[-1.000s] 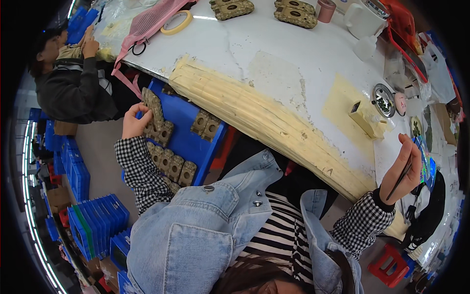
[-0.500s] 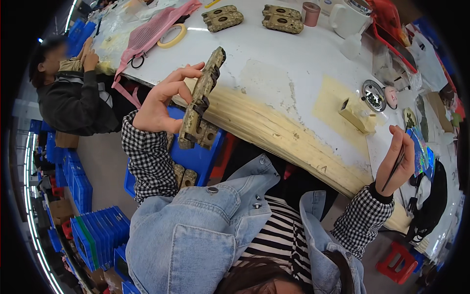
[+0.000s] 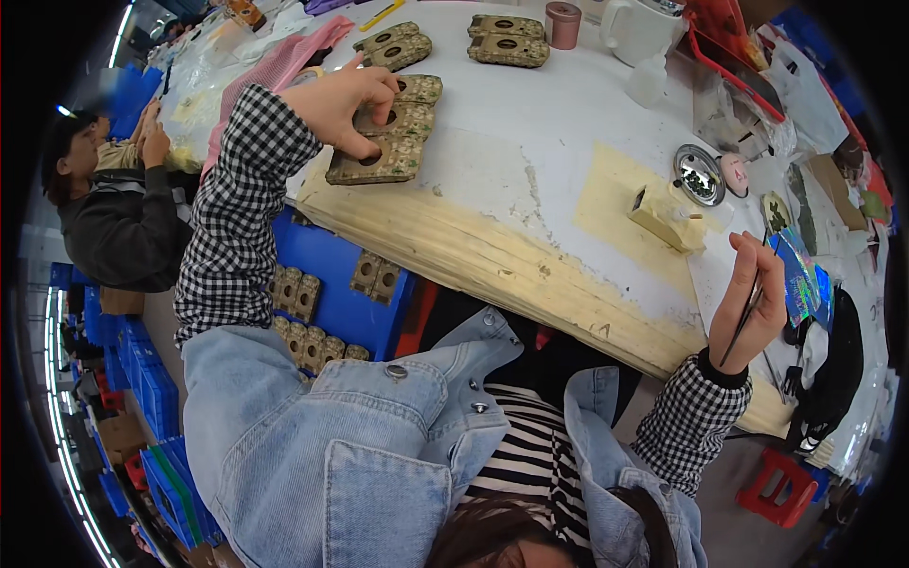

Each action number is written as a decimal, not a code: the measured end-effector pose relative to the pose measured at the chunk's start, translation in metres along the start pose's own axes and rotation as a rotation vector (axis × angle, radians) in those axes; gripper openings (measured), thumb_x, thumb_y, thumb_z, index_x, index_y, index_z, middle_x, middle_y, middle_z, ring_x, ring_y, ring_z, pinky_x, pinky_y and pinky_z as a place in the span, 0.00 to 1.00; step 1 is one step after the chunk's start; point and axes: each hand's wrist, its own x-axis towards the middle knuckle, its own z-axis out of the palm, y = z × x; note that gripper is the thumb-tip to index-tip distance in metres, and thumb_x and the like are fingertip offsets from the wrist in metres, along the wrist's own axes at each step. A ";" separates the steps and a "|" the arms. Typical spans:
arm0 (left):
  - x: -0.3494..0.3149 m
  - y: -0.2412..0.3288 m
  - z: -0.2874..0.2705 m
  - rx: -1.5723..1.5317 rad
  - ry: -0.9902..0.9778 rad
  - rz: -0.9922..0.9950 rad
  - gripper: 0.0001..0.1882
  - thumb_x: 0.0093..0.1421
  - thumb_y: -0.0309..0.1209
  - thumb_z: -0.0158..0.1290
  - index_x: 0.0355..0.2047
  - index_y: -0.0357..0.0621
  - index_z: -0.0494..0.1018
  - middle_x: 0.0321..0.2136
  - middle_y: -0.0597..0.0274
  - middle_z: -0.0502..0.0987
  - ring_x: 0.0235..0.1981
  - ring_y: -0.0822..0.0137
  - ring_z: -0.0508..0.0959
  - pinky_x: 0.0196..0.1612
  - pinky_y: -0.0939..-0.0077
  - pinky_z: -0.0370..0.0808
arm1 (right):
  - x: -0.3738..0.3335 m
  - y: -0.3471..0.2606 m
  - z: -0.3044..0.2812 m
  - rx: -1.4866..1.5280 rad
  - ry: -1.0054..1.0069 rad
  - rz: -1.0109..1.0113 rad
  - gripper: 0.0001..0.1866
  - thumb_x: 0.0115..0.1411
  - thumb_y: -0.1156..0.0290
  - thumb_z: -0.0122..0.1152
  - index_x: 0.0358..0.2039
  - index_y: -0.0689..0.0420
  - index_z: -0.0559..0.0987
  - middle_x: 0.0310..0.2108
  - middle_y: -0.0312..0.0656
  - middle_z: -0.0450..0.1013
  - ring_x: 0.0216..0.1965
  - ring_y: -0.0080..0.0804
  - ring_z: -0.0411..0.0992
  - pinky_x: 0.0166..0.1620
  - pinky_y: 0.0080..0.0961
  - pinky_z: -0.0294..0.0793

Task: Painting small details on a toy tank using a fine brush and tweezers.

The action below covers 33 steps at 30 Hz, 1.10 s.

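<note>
Observed in head view, at eleven o'clock: left hand (image 3: 336,102), thumb and fingers half spread, gripping a camouflage row (image 3: 405,123) above or on the table (image 3: 568,114), just inside its edge; contact with tabletop, unable to tell. Noted at three o'clock: right hand (image 3: 762,308), fingers pinched shut around a thin dark stick (image 3: 736,333). Found edge padding (image 3: 492,244) running from ten to four o'clock, yellow, creased. Noted bare room at one o'clock, between row and yellow block (image 3: 668,220); surface white, smooth, scuffed in patches. Recorded blue tray (image 3: 327,248) at nine o'clock, below the edge, holding blocky pieces (image 3: 375,276) with round holes.
</note>
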 end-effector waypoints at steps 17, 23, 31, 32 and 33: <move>-0.096 0.055 0.201 -0.379 1.670 -0.861 0.09 0.61 0.31 0.51 0.32 0.38 0.67 0.25 0.63 0.70 0.26 0.78 0.69 0.30 0.85 0.68 | -0.004 -0.004 0.000 0.055 0.018 0.010 0.07 0.61 0.76 0.51 0.32 0.66 0.75 0.33 0.46 0.75 0.42 0.36 0.72 0.50 0.30 0.67; -0.094 0.081 0.319 -0.365 0.726 -0.969 0.20 0.51 0.41 0.59 0.35 0.37 0.69 0.34 0.47 0.72 0.37 0.50 0.72 0.41 0.59 0.69 | -0.006 -0.002 -0.001 0.066 0.010 0.012 0.08 0.63 0.74 0.50 0.33 0.66 0.75 0.34 0.47 0.76 0.41 0.32 0.72 0.50 0.28 0.67; -0.078 0.093 0.305 -0.146 0.344 -1.043 0.25 0.49 0.44 0.60 0.41 0.43 0.68 0.38 0.50 0.72 0.43 0.51 0.72 0.50 0.55 0.67 | -0.005 0.002 0.001 0.051 0.016 0.033 0.09 0.63 0.73 0.51 0.33 0.66 0.75 0.34 0.45 0.76 0.39 0.28 0.72 0.48 0.24 0.68; -0.078 0.094 0.304 -0.153 0.325 -1.029 0.25 0.48 0.44 0.60 0.42 0.43 0.68 0.38 0.50 0.72 0.43 0.51 0.71 0.51 0.54 0.66 | -0.004 0.001 0.000 0.052 0.020 0.034 0.09 0.63 0.73 0.51 0.33 0.66 0.75 0.34 0.45 0.76 0.39 0.28 0.72 0.48 0.24 0.68; -0.081 0.093 0.306 -0.144 0.305 -1.010 0.25 0.48 0.44 0.60 0.42 0.44 0.68 0.39 0.51 0.72 0.44 0.51 0.71 0.52 0.54 0.65 | -0.005 0.001 0.000 0.056 0.018 0.036 0.09 0.63 0.73 0.51 0.33 0.66 0.75 0.34 0.45 0.76 0.39 0.28 0.72 0.48 0.24 0.68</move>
